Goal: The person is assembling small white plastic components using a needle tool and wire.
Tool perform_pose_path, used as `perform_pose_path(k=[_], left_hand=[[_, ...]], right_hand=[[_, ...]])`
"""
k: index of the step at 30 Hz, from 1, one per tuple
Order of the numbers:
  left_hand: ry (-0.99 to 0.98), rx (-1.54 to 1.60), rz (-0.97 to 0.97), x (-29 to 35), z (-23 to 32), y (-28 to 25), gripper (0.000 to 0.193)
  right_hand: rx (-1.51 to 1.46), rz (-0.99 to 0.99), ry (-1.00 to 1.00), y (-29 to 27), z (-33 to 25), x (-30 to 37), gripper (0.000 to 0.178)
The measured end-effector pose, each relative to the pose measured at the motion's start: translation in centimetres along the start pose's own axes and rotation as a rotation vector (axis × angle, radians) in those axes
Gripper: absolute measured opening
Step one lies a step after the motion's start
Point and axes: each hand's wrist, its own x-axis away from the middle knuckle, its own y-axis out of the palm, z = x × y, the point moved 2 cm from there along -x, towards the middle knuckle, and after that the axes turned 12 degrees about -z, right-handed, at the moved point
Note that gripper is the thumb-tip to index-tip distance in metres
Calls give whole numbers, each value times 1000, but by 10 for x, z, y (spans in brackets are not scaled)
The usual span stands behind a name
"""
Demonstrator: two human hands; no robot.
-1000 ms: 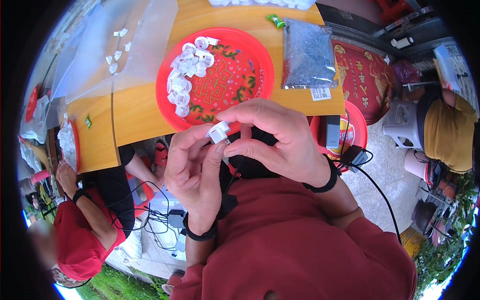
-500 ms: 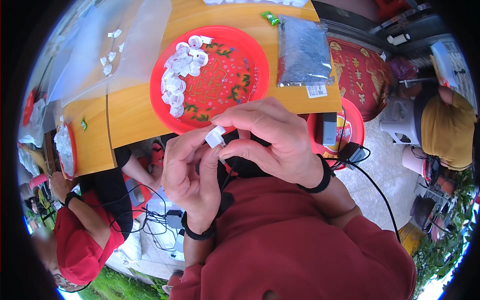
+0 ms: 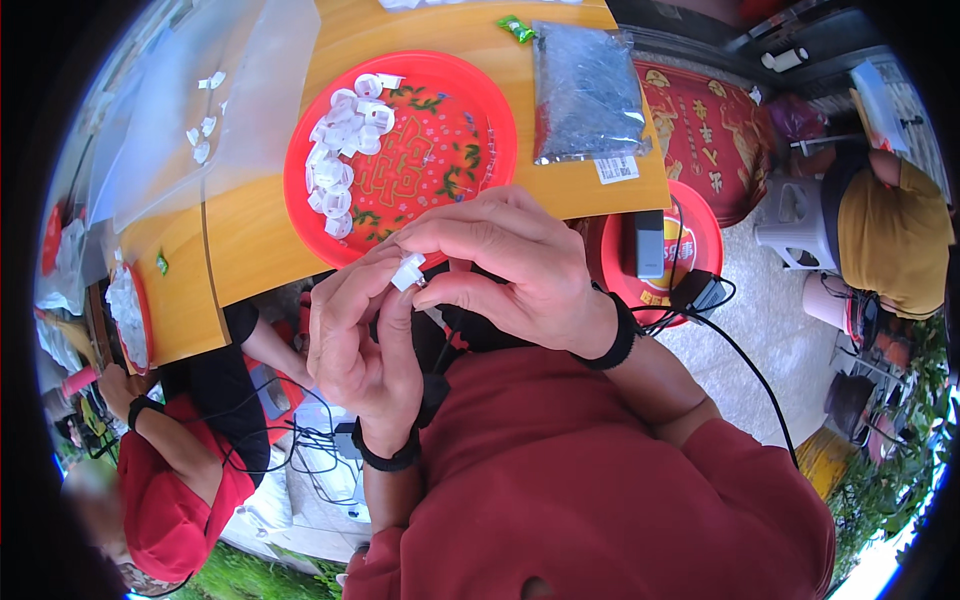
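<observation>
Just in front of my body, both hands meet at a small white plastic part (image 3: pixel 408 271). My left hand (image 3: pixel 362 345) pinches it between thumb and fingers from the left. From the right, the thumb and forefinger of my right hand (image 3: pixel 515 268) close on its other side, near a tiny shiny bit too small to name. Beyond my hands lies a round red tray (image 3: pixel 490 100) with printed leaves. A heap of similar white plastic parts (image 3: pixel 340 150) sits on the tray's left half.
On the wooden table (image 3: pixel 255 245) lie a clear bag of small thin pieces (image 3: pixel 585 95) and a green wrapper (image 3: pixel 516 28). Loose white bits rest on plastic sheeting (image 3: pixel 265 90). A red stool (image 3: pixel 710 215) holds a power bank and cables. A person in red (image 3: pixel 180 470) works at left.
The white part has turned a little between my fingers, still held by both hands. Table and tray have shifted slightly up and left in the view.
</observation>
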Motion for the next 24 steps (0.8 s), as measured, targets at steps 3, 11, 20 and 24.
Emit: perform_pose_path(k=[3, 11, 20, 24], left_hand=[[-44, 50, -67, 1, -2, -2, 25], [-186, 132, 4, 0, -7, 2, 28], [-67, 53, -7, -6, -2, 8, 23], [-67, 43, -16, -8, -2, 9, 22]], right_hand=[[-60, -5, 59, 0, 2, 0, 41], [-123, -17, 97, -1, 8, 3, 40], [-182, 36, 86, 5, 15, 9, 30], [-189, 11, 97, 0, 15, 10, 29]])
